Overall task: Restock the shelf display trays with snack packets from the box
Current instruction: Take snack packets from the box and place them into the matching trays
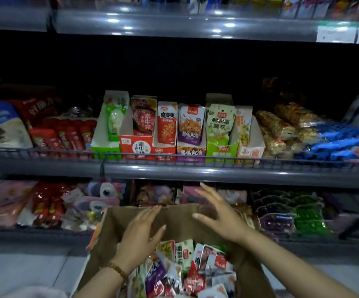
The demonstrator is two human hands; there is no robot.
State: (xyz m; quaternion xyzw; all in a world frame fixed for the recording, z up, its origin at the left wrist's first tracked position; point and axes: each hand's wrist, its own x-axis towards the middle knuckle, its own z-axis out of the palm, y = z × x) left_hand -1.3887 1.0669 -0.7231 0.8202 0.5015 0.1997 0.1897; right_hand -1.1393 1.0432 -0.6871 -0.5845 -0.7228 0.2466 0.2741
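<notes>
Cardboard box [120,219] heaped with snack packets [195,274] below dim shop shelf [217,171], display trays [136,145] standing behind wire rail [195,158], left hand [140,237] and right hand [223,216] above box, fingers spread, holding nothing, pale floor [23,272]

Red packet [143,121], middle shelf: 素牛排. Red display tray [136,146] holding it, front panel: 素牛排. Orange packet [167,125], just right: 魔芋爽. Purple packet [191,125] and white shelf labels [335,33], far right: print blurred, illegible.
</notes>
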